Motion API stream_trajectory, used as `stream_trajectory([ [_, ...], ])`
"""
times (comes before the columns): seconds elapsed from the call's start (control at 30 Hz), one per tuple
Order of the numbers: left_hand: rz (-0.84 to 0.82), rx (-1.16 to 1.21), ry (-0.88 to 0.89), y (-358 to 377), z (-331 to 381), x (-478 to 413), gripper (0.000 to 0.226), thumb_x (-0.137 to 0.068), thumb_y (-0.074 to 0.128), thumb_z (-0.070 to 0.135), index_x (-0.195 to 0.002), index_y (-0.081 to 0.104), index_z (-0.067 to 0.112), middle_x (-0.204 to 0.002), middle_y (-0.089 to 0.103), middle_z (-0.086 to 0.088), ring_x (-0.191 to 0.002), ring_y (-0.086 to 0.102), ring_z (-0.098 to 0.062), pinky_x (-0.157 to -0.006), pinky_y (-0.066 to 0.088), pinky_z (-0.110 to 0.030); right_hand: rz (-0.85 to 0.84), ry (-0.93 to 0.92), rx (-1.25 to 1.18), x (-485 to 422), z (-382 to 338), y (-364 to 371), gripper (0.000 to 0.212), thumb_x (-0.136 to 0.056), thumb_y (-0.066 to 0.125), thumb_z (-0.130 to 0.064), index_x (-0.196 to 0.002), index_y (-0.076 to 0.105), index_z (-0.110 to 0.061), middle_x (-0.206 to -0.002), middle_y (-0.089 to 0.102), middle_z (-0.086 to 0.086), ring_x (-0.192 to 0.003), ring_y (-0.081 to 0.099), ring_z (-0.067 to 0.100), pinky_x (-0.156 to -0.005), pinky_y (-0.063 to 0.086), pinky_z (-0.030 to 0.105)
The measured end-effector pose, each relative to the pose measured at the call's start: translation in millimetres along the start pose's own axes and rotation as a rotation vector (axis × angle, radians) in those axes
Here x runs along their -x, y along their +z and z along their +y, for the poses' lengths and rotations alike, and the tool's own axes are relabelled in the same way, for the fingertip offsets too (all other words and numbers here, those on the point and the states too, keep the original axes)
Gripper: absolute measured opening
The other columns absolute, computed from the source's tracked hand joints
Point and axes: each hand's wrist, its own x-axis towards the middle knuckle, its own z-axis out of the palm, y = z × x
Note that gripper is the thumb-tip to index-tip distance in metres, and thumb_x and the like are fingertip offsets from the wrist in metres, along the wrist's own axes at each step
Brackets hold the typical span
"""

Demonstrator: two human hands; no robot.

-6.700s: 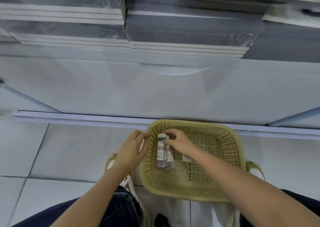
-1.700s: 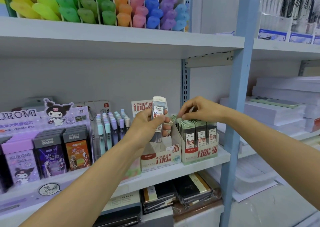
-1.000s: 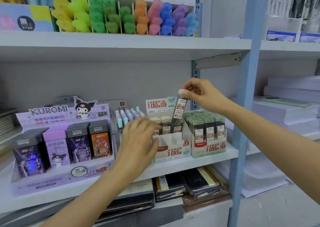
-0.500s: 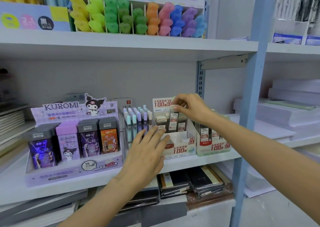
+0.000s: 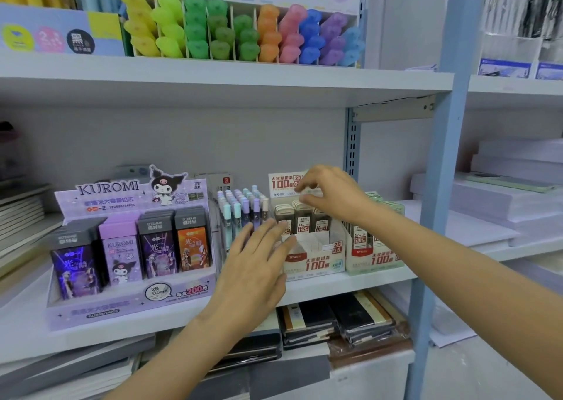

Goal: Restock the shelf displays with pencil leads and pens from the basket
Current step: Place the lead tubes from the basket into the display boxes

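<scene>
White cardboard display box [image 5: 316, 256] of pencil lead cases [image 5: 285, 213], left hand [image 5: 259, 262] at its 9 o'clock side, fingers [image 5: 240, 241] spread, right hand [image 5: 332, 195] at 12 o'clock, fingers curled over them, grip unclear

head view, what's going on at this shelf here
A person is restocking pencil leads on a shop shelf. Their right hand hovers just above the lead cases standing in the white 2B 0.5 display box, thumb and forefinger curled; blur hides whether it pinches anything. The left hand is open, fingers spread, in front of the box's left side, near the rack of pastel pens. No basket is in view.
</scene>
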Motion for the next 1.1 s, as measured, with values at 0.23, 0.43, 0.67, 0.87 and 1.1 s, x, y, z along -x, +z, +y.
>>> stream_trajectory([
  [0.23,0.244,-0.001,-0.320,-9,-40,57,0.053,-0.082,0.053,0.033,-0.129,0.056,0.009,-0.140,0.048,-0.013,-0.136,0.035,-0.032,-0.110,0.019,-0.053,0.023,-0.150,-0.367,70,-55,34,0.037,-0.091,0.056,-0.042,-0.127,0.055,-0.033,-0.137,0.044,-0.013,-0.129,0.036,0.001,-0.108,0.025,0.018],
  [0.43,0.073,0.002,-0.403,-9,-62,106,0.045,-0.086,0.039,0.036,-0.117,0.064,0.013,-0.117,0.061,-0.005,-0.114,0.056,-0.029,-0.102,0.029,-0.053,0.069,-0.111,-0.308,77,-78,75,0.033,-0.087,0.068,-0.032,-0.117,0.056,-0.025,-0.146,0.034,-0.005,-0.138,0.019,0.007,-0.114,0.016,0.028],
  [0.67,0.100,0.160,-0.345,-11,-74,119,0.033,-0.087,0.041,0.026,-0.107,0.066,0.017,-0.107,0.062,0.001,-0.103,0.058,-0.021,-0.091,0.032,-0.034,0.144,-0.079,-0.306,70,-90,89,0.024,-0.084,0.072,-0.028,-0.102,0.056,-0.024,-0.140,0.042,-0.006,-0.136,0.028,0.011,-0.114,0.021,0.028],
  [0.87,0.167,0.165,-0.308,-10,-75,124,0.024,-0.088,0.054,0.017,-0.109,0.067,0.015,-0.107,0.062,-0.003,-0.100,0.057,-0.022,-0.088,0.034,-0.032,0.153,-0.111,-0.290,68,-90,87,0.023,-0.084,0.072,-0.027,-0.101,0.058,-0.020,-0.136,0.045,-0.004,-0.132,0.032,0.011,-0.108,0.022,0.024],
  [1.1,0.201,0.210,-0.373,2,-65,106,0.032,-0.075,0.080,0.001,-0.104,0.072,0.013,-0.097,0.060,-0.007,-0.087,0.057,-0.029,-0.078,0.043,-0.043,0.094,-0.188,-0.315,70,-79,78,0.025,-0.084,0.072,-0.023,-0.105,0.059,-0.019,-0.135,0.045,-0.003,-0.129,0.030,0.004,-0.108,0.026,0.024],
])
